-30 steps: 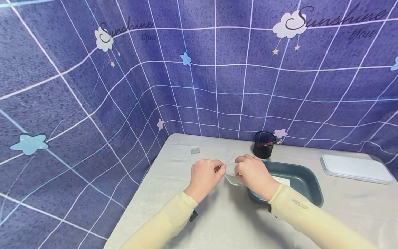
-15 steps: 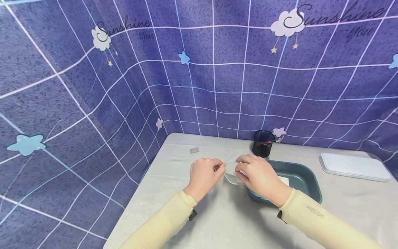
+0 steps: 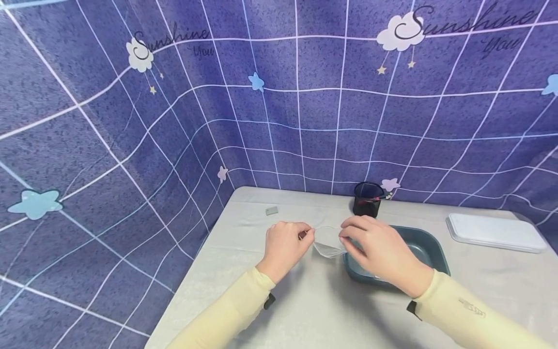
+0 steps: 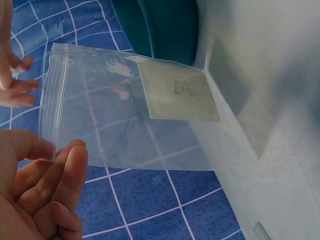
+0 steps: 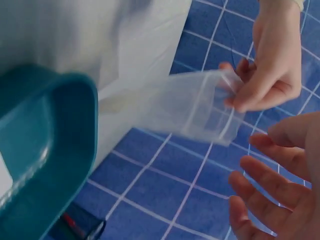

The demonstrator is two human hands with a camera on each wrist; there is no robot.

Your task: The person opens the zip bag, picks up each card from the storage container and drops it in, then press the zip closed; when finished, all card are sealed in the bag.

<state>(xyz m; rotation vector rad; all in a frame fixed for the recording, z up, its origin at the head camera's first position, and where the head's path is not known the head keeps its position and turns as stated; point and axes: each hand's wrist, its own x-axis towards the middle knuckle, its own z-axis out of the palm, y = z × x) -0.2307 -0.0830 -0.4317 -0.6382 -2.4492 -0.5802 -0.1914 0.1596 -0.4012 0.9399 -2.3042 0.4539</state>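
Observation:
A clear zip-lock bag [image 3: 328, 242] hangs above the table, held up by one corner of its zip edge. My left hand [image 3: 283, 249] pinches that corner between thumb and forefinger, which the left wrist view confirms. Low in the bag lies a pale square card [image 4: 180, 92] with a small drawing on it. My right hand [image 3: 385, 249] is beside the other end of the zip edge, fingers spread. In the right wrist view a gap separates those fingers [image 5: 267, 175] from the bag.
A dark teal tray [image 3: 429, 242] sits under and right of my right hand, a white piece [image 5: 4, 175] inside. Behind it stands a black pen cup [image 3: 365, 207]. A white flat case [image 3: 494, 232] lies far right; a small grey block [image 3: 271, 211] lies back left.
My right hand has moved right, away from the bag's zip edge, and its fingers have spread. The left hand stays in place, still pinching the bag.

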